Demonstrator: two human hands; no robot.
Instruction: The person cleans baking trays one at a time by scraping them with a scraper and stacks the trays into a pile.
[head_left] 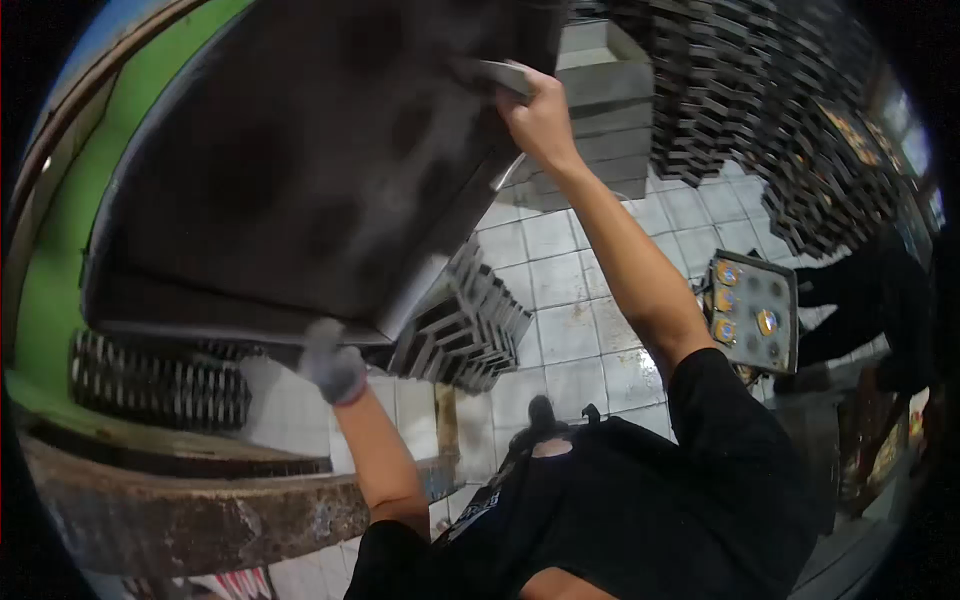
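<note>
Looking from the head view, I see one big dark tray (pixel 280 190) before the person, its near edge at the left hand (pixel 333 365), gloved and too blurred for me to tell whether it grips. The right hand (pixel 540 120) pinches one flat grey piece (pixel 503 75) over the tray's right part. Past the tray's right edge, open tiled floor (pixel 570 350) stretches toward one small pan (pixel 748 308) with four gold-coloured pieces (pixel 767 321). One zigzag stack (pixel 465 330) shows just beside the tray's near right corner.
</note>
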